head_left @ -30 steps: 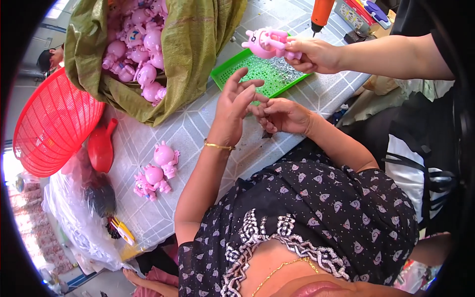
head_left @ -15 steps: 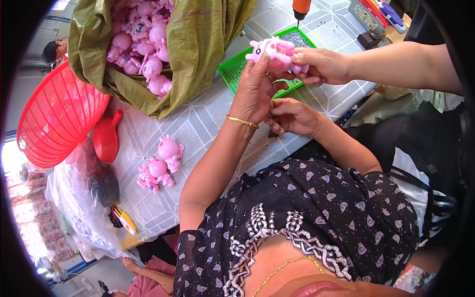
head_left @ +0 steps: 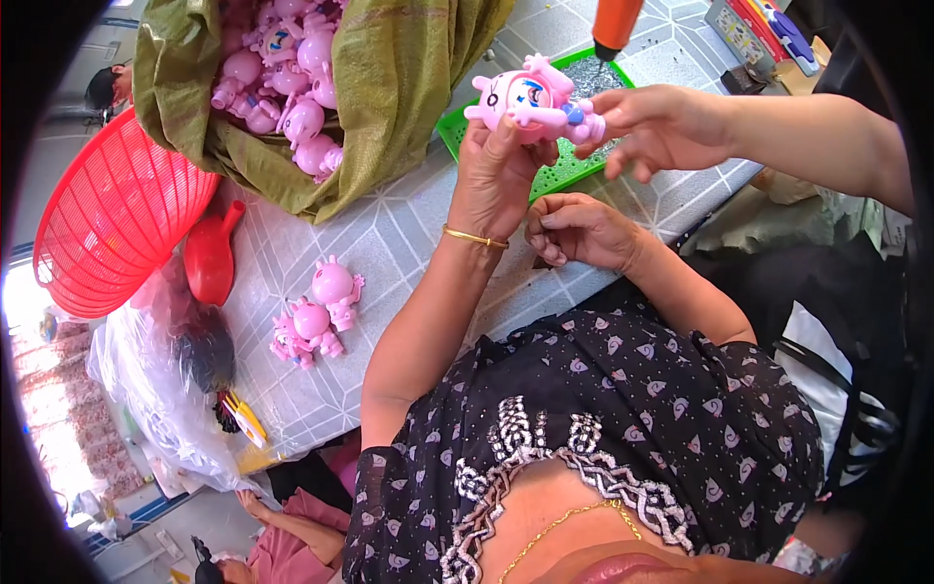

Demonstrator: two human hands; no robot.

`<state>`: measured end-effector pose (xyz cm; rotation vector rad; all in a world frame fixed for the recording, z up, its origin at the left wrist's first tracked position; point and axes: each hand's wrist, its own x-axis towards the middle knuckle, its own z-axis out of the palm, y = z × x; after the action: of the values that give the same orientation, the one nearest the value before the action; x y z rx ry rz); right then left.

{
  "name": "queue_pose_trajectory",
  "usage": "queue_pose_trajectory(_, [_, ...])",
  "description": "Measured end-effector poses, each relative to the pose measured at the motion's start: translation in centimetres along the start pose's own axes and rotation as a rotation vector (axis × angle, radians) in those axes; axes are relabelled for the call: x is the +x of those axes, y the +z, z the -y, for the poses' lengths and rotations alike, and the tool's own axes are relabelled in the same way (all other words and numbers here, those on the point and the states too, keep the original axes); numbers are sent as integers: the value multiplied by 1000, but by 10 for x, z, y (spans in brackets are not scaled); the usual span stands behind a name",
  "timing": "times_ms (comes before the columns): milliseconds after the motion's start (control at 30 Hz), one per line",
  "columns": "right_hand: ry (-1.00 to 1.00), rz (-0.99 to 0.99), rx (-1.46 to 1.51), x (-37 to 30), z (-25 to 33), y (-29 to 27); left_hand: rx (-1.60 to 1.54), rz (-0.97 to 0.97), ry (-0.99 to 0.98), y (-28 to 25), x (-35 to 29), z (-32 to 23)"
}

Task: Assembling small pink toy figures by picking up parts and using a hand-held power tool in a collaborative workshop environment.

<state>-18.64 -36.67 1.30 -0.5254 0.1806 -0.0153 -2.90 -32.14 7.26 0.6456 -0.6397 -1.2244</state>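
Observation:
My left hand (head_left: 494, 185), with a gold bangle at the wrist, is closed around a pink toy figure (head_left: 530, 102). Its rounded head with small ears points left, and its face and blue-marked body are turned up. My right hand (head_left: 587, 232) rests lower, by the table edge, with fingers curled in; whatever they may hold is hidden. From the right reaches a co-worker's hand (head_left: 657, 127), fingers partly spread beside the figure's feet. Under the figure lies a green perforated tray (head_left: 559, 177) with small shiny pieces in it.
An orange power screwdriver (head_left: 618, 24) hangs point-down over the tray. A green woven sack (head_left: 389, 107) full of pink figures stands at the back left. Several pink figures (head_left: 311, 318) lie on the table (head_left: 389, 234). Leftward are a red basket (head_left: 126, 209), red scoop (head_left: 209, 263) and plastic bag (head_left: 156, 380).
The pink figure has turned so its face and blue parts show. The co-worker's hand has loosened and drawn slightly right from it. My left hand has kept its grip; the screwdriver hangs lower.

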Motion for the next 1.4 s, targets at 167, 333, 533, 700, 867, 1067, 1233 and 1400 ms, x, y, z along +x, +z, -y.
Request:
queue_pose_trajectory(167, [17,-25,-50,-2,0,-3,-29,-13,17,-4,-20,-24])
queue_pose_trajectory(333, [14,-50,-86,0,-1,0,-378,-173,91,-43,-61,-50])
queue_pose_trajectory(533, [-6,-9,-63,6,-2,7,-419,-204,117,-89,-113,-60])
queue_pose_trajectory(700, [-65,-177,-75,-7,-1,11,-508,-125,38,-116,-132,-48])
queue_pose_trajectory(867, [42,-138,-164,-46,28,27,-319,-208,5,-112,-134,-48])
queue_pose_trajectory(1067, [-138,-605,-481,-99,80,-3,-502,-274,30,-121,-143,-47])
queue_pose_trajectory(1233, [-495,-922,-578,-128,156,-135,-663,-178,-14,-115,-136,-47])
queue_pose_trajectory(1400, [-799,-1198,-812,-122,244,-256,-512,-192,-19,-117,-137,-45])
